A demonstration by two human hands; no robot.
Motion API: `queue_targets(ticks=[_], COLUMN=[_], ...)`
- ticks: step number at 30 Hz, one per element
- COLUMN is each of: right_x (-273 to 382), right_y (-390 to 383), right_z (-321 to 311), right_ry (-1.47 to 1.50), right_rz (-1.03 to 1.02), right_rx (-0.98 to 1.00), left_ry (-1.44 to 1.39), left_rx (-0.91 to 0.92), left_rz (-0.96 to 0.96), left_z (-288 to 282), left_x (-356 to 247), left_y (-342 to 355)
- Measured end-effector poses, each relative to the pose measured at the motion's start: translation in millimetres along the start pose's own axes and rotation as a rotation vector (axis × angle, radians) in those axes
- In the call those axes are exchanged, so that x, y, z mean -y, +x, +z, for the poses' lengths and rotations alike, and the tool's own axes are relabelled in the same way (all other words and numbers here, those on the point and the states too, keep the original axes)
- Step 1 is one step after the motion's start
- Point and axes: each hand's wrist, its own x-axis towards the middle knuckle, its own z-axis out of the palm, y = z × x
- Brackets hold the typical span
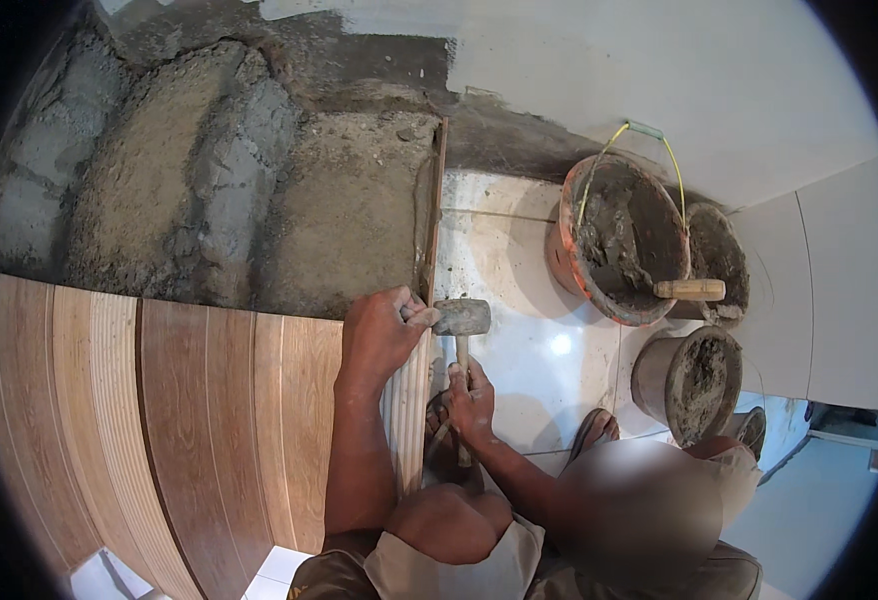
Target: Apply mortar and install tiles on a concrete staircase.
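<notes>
My right hand (471, 400) is wrapped round the wooden handle of a mallet (463, 317). The dark, mortar-smeared mallet head is right beside the fingers of my left hand (384, 325). That hand is closed in a pinch at the step's edge; anything between its fingertips is too small to make out. Below it a ribbed, light nosing strip (411, 410) runs along the edge of the wood-look tiles (299, 400). Beyond the hand a thin brown upright tile (436, 220) borders a bed of rough mortar (349, 215).
At the right stands an orange bucket (566, 255) of wet mortar, with a wooden-handled tool (689, 290) across its rim. Behind it is another mortar-caked bucket (734, 250); a grey bucket (659, 378) stands nearer. Bare grey steps (244, 160) lie at the far left, below a white wall (639, 60).
</notes>
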Motion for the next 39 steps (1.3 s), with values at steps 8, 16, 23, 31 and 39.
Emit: queue_targets(ticks=[8, 16, 23, 31, 39], right_x=[14.3, 5.7, 3.4, -18.3, 7.1], right_y=[1.3, 6.5, 38.4, 58.8, 36.8], right_z=[-0.5, -3.3, -23.0, -29.9, -18.0], right_ry=[-0.013, -0.030, -0.105, -0.176, -0.085], right_rz=[-0.001, -0.016, 0.029, 0.012, 0.127], right_rx=[-0.009, -0.012, -0.104, -0.184, -0.142], left_ry=[0.022, -0.009, 0.026, -0.082, -0.006], left_rx=[0.072, 0.049, -0.065, -0.064, 0.016], left_rz=[-0.075, -0.033, -0.029, 0.053, -0.013], left_z=[-5.9, -4.2, -2.6, 12.4, 5.7], left_x=[-8.0, -3.7, -10.7, -5.9, -9.7], left_y=[1.1, 0.1, 1.6, 2.1, 0.1])
